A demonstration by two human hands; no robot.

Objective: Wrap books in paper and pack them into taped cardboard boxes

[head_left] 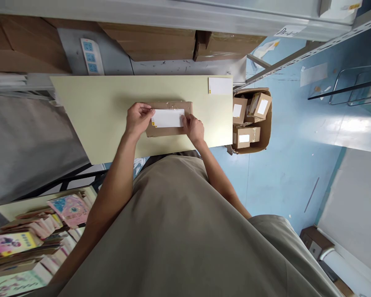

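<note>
A flat brown cardboard box (170,132) lies on the pale yellow tabletop (102,119) in front of me. On its upper face is a white label (168,119) with small yellow marks at its lower left corner. My left hand (137,120) is closed at the label's left edge, its thumb on the upper left corner and its fingers over the box's left end. At the opposite edge, my right hand (194,129) pinches the label with its thumb and curled fingers. Whether the label is fully stuck down cannot be seen.
Another white label (220,86) lies at the table's back right corner. Right of the table stands an open carton (267,136) holding several labelled boxes. Large cartons (160,43) and a power strip (92,57) are behind the table under a metal shelf (179,15). Books (71,209) fill the lower left.
</note>
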